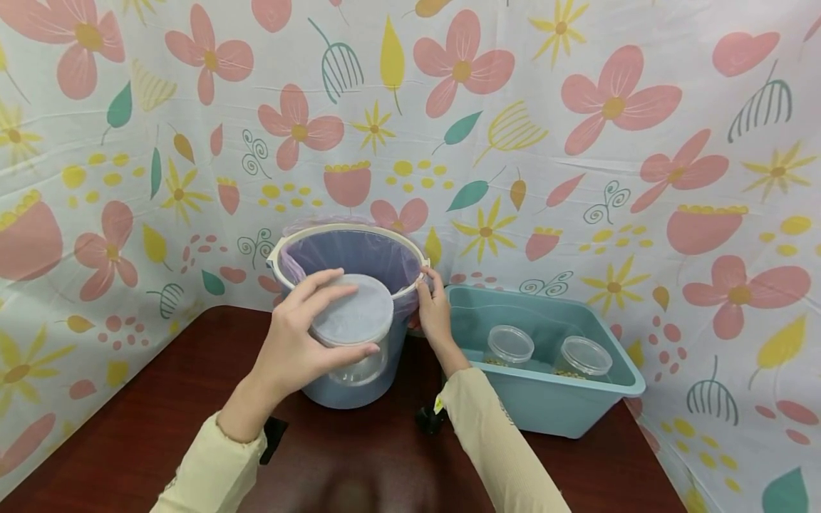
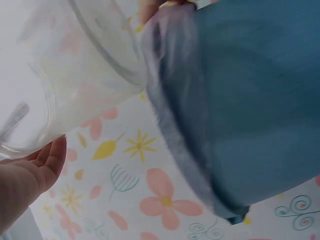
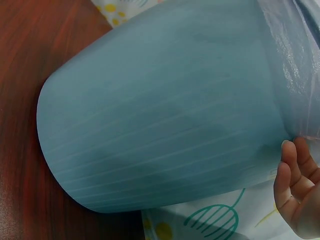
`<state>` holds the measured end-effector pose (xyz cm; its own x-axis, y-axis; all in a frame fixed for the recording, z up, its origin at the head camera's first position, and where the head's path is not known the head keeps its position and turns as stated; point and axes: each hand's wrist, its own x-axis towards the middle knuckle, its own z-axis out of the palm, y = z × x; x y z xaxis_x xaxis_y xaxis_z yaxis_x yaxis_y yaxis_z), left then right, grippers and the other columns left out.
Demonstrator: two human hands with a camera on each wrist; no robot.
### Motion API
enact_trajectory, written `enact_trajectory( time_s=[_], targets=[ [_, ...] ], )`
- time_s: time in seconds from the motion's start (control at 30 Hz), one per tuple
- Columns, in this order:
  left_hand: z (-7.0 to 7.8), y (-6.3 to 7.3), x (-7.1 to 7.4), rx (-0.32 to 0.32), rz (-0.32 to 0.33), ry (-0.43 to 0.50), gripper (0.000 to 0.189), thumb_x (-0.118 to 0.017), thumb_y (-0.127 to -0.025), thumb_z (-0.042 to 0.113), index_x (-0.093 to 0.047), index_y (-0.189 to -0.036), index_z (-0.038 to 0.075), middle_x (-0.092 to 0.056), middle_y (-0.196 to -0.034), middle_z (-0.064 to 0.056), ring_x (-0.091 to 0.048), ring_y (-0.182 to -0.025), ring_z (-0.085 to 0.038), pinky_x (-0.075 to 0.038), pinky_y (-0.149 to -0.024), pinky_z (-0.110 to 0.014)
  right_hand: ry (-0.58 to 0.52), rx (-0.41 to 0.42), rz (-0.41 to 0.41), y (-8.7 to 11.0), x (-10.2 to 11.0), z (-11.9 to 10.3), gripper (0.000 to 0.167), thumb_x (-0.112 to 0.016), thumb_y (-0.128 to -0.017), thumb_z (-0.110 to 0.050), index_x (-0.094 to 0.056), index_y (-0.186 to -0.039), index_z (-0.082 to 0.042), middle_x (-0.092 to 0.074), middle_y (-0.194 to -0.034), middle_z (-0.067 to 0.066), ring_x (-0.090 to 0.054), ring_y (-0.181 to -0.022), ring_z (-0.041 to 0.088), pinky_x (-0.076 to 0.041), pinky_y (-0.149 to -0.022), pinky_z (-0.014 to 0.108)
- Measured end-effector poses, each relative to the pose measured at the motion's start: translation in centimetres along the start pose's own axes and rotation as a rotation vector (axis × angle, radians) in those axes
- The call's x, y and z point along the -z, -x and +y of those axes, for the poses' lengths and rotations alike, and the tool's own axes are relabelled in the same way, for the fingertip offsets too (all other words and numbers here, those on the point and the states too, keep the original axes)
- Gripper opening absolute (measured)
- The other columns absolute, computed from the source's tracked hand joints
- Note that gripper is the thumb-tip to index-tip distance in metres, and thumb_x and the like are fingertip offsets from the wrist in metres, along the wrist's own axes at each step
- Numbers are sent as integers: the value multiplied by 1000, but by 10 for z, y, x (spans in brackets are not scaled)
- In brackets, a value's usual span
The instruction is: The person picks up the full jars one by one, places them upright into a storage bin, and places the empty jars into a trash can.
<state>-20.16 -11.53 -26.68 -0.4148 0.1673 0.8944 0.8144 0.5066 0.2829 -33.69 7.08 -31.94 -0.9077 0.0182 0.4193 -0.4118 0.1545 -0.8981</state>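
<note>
My left hand (image 1: 291,345) grips a clear plastic jar (image 1: 353,313) by its side, thumb and fingers around it. The jar's round whitish end faces up toward me; whether this is lid or base I cannot tell. It is held up in front of a blue trash bin (image 1: 400,356), apart from the bin's side in the left wrist view. A thin purple bag (image 1: 359,249) lines the bin and folds over its cream rim (image 1: 333,228). At the rim's right side, my right hand (image 1: 436,313) pinches the edge, its curled fingers (image 3: 285,175) beside the bag.
Right of the bin stands a teal plastic tub (image 1: 545,406). In it are two lidded clear jars (image 1: 509,345) with small greenish-yellow contents low down. Everything rests on a dark red wooden table (image 1: 346,463), with a flower-printed curtain (image 1: 564,214) close behind.
</note>
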Motion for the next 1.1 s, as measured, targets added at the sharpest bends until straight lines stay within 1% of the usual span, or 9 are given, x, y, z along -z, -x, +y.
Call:
enact_trajectory(
  time_s=[0.07,0.17,0.33,0.5,0.67,0.77,0.87,0.97,1.1],
  targets=[
    [2,-6,3,-8,29,-2,63,-78,-60,46,-65,-105,4,-52,-119,-10,-48,-109,-22,-45,-78,-36,9,-6,2,0,0,1,36,-40,-94,-22,-45,-127,-9,-43,-49,23,-41,-28,13,-39,-33,28],
    [5,-16,5,-38,82,0,65,-75,-62,51,-65,-103,2,-53,-118,-12,-48,-109,-24,-43,-82,-34,25,-1,12,-7,-1,15,38,-41,-94,-28,-45,-128,-13,-44,-47,17,-44,-30,22,-39,-33,30],
    [5,-34,7,-88,202,-7,67,-70,-65,55,-65,-102,-1,-56,-113,-16,-50,-107,-26,-40,-86,-37,35,-3,23,-7,-2,15,38,-41,-93,-30,-45,-127,-15,-45,-49,21,-46,-32,28,-40,-32,32],
    [-2,-50,6,-81,339,-15,68,-70,-65,56,-65,-100,-2,-57,-110,-18,-52,-105,-29,-41,-85,-42,21,-14,14,-7,-2,15,38,-40,-94,-29,-44,-129,-15,-46,-48,19,-45,-31,22,-40,-33,30],
    [-13,-56,3,-49,403,-41,70,-69,-65,56,-64,-103,-2,-55,-114,-18,-49,-109,-27,-42,-84,-42,16,-30,9,-7,-2,15,38,-39,-94,-29,-43,-130,-15,-45,-48,18,-44,-30,17,-39,-33,29],
    [-21,-57,0,-33,424,-69,72,-69,-65,57,-63,-105,-2,-53,-117,-18,-47,-111,-26,-42,-84,-43,15,-28,6,-7,-2,15,38,-39,-94,-28,-43,-130,-15,-45,-50,22,-44,-30,17,-40,-33,31],
    [-29,-56,-3,-17,414,-108,75,-69,-65,57,-61,-109,-2,-49,-120,-19,-44,-115,-25,-41,-85,-44,20,-20,8,-7,-2,15,38,-39,-94,-27,-43,-130,-15,-45,-49,21,-44,-30,17,-42,-34,36],
    [-38,-53,-7,-2,373,-155,77,-69,-65,57,-59,-113,-3,-45,-124,-21,-40,-118,-25,-40,-86,-44,26,-13,10,-7,-2,16,37,-39,-94,-26,-44,-130,-15,-45,-47,17,-45,-30,17,-42,-35,40],
    [-49,-47,-12,26,311,-171,76,-81,-59,39,-57,-116,-5,-41,-127,-23,-37,-121,-29,-37,-90,-45,28,-12,15,-7,-2,16,37,-39,-94,-26,-44,-130,-15,-44,-45,14,-45,-30,20,-40,-33,33]
  ],
)
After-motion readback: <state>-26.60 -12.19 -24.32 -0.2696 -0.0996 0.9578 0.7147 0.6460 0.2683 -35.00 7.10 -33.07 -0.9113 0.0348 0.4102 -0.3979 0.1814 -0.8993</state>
